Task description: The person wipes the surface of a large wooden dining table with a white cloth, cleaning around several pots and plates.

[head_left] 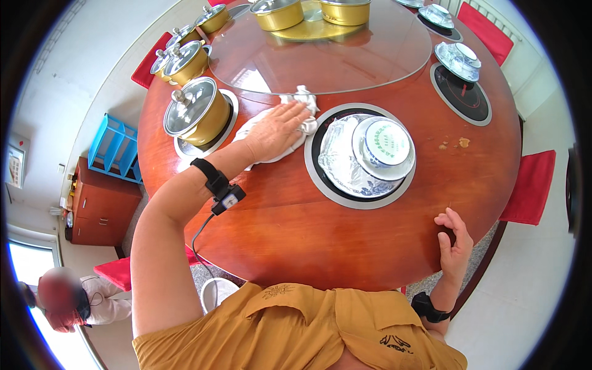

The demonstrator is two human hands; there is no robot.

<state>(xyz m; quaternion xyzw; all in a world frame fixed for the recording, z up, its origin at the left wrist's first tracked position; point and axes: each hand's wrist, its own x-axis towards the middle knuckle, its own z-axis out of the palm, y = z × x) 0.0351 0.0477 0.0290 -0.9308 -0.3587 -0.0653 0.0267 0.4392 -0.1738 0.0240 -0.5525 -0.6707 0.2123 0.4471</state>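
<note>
Wears a mustard shirt point(296, 314) at the lower edge, plus a black band point(430, 310) on the right wrist and a small strapped device point(229, 198) trailing a cable on the left. Holds the right hand point(455, 243) open, with fingers loosely curled and thumb apart, near the edge of the red-brown table point(296, 240); cannot tell whether touching the wood. Lays the left hand point(280, 126) flat, palm down, on a bunched white cloth point(308, 125), with fingers together and pointing rightward. Has that cloth on the tabletop, between a lidded gold pot point(216, 123) to the left and wrapped dishes point(342, 163) on a round hob point(314, 154) to the right, at the near rim of the glass turntable point(333, 68). Sees brown crumbs point(464, 142) right of the dishes, then another wrapped stack point(457, 60) farther along. Faces, beyond, two gold pots point(280, 17) on the turntable and red chairs point(486, 34) around the table.
</note>
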